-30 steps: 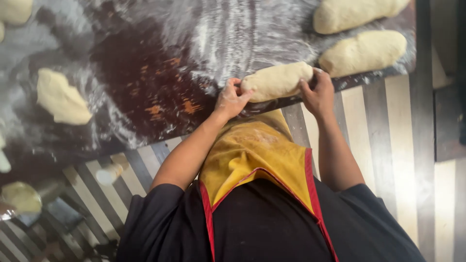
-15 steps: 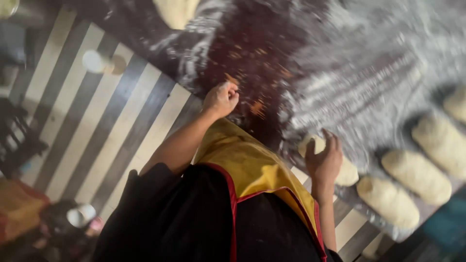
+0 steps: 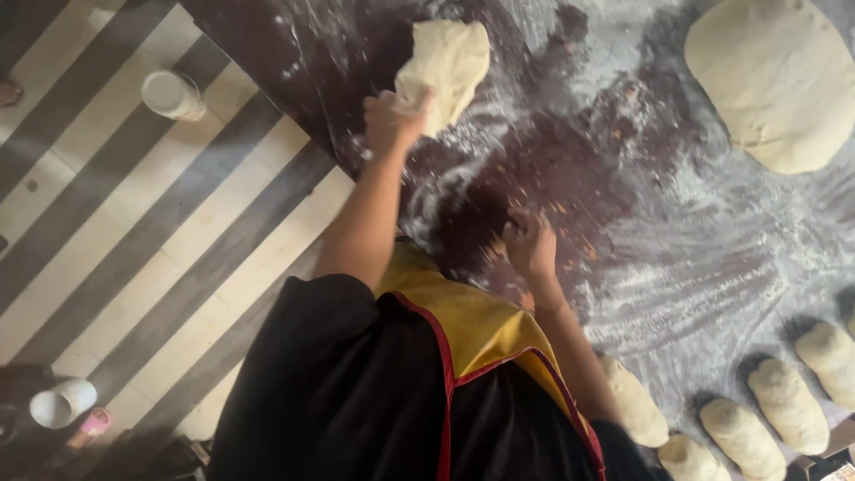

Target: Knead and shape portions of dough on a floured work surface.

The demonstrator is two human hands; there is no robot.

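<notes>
My left hand (image 3: 392,120) reaches out over the dark, flour-dusted table (image 3: 570,169) and grips the near edge of a pale lump of dough (image 3: 445,61), which is partly lifted. My right hand (image 3: 530,245) rests on a bare brown patch of the table close to my body, fingers curled with nothing in them. I wear a black top and a yellow apron with red trim (image 3: 472,325).
A large flat sheet of dough (image 3: 775,80) lies at the far right. Several shaped dough loaves (image 3: 788,405) line the table's near right edge. On the striped floor to the left stand a white cup (image 3: 174,93) and another white cup (image 3: 62,403).
My right hand has let go of the shaped loaf set down among the others and come back to the table's middle. My left hand has reached out and gripped a fresh dough lump.
</notes>
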